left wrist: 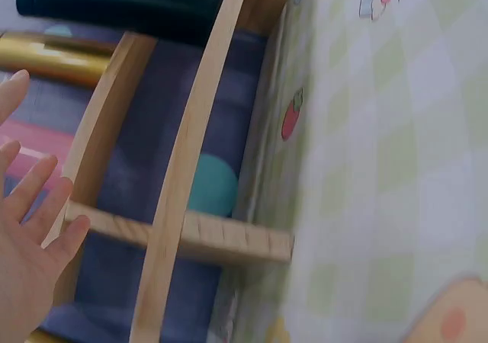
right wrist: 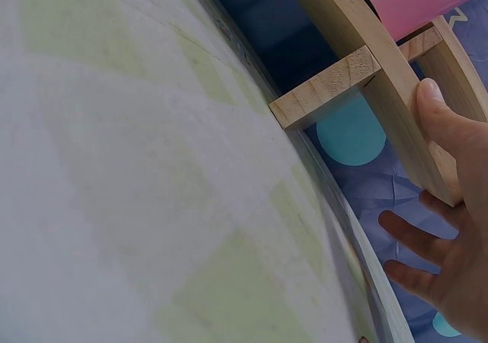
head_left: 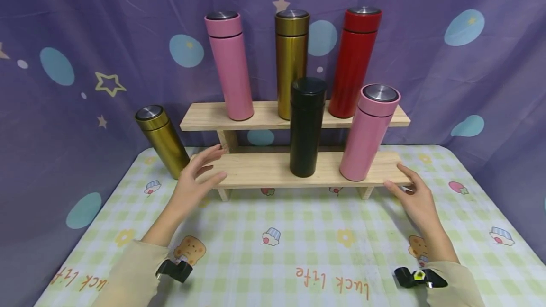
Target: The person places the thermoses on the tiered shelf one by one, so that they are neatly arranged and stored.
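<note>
A two-tier wooden shelf (head_left: 251,169) stands on the table. At the right end of its lower tier, my right hand (head_left: 420,203) grips the board, thumb (right wrist: 436,114) on the front edge. My left hand (head_left: 192,184) is by the lower tier's left end with fingers spread; whether it touches the wood I cannot tell. A black thermos bottle (head_left: 306,136) and a pink thermos bottle (head_left: 370,136) stand on the lower tier. Up on the higher tier are another pink bottle (head_left: 231,70), a gold bottle (head_left: 292,60) and a red bottle (head_left: 356,65).
Left of the shelf, close behind my left hand, is a second gold bottle (head_left: 164,143), its base partly hidden. A green-and-white checked cloth (head_left: 239,269) covers the table. Behind the shelf hangs a purple curtain (head_left: 141,8) with stars and blue spots.
</note>
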The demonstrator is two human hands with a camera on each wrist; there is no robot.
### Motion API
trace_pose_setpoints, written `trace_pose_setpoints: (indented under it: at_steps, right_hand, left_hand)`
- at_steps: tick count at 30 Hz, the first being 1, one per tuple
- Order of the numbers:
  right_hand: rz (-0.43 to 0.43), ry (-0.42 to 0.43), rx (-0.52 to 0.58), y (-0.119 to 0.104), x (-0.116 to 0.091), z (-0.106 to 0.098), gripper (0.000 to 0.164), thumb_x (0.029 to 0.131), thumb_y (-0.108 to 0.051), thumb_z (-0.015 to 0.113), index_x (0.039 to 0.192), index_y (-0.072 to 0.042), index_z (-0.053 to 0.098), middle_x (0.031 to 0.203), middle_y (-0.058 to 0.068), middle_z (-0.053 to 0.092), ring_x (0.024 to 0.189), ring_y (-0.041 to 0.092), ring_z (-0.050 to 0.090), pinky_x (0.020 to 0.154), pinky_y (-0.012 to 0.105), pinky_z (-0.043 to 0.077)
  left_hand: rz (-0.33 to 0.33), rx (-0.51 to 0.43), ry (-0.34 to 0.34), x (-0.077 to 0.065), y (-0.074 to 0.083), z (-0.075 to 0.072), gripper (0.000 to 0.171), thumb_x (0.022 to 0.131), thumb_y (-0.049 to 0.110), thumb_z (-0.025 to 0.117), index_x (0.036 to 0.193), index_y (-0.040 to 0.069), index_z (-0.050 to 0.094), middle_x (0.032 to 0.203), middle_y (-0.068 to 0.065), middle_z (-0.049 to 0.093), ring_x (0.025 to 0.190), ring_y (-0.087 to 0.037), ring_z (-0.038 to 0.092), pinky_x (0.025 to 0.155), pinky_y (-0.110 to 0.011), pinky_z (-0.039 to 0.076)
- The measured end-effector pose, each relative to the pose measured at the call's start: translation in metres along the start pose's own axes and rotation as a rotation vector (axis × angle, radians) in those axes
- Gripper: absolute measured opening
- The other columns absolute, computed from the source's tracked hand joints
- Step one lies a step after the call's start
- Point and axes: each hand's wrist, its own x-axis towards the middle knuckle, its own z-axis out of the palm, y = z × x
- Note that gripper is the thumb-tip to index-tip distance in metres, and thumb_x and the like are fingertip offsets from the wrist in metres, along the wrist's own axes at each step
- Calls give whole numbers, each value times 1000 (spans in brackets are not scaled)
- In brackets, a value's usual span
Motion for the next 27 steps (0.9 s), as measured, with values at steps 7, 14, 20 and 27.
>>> trace_pose_setpoints:
  at_steps: [7,14,20,27]
  right_hand:
    - [-4,1,3,-1,-1,0,75,96,-41,64,157,-14,30,157,23,28,123,47,44,100,62,34]
    - [-7,3,-5,-1,-1,0,75,97,-41,64,157,-14,30,157,23,28,122,48,44,99,62,35]
    - [-1,13,-14,0,0,0,75,96,-42,64,157,-14,31,156,22,30,122,45,45,98,58,36]
    - [-3,9,0,0,-1,0,75,96,-42,65,157,-15,30,157,22,28,122,46,44,99,62,35]
  left_hand:
    - [-5,36,82,-14,-11,-22,58,94,4,67,148,13,46,141,-12,54,127,-10,49,103,-25,38]
    - [-40,106,167,-27,-19,-45,59,95,6,66,149,12,45,141,-11,54,124,-5,48,96,-17,38]
    - [-110,136,235,-39,-38,-67,59,95,8,67,149,9,44,139,-2,57,121,0,51,94,-14,40]
    - [-209,140,270,-50,-64,-87,61,97,16,67,152,20,41,142,4,54,120,-1,50,89,-10,39]
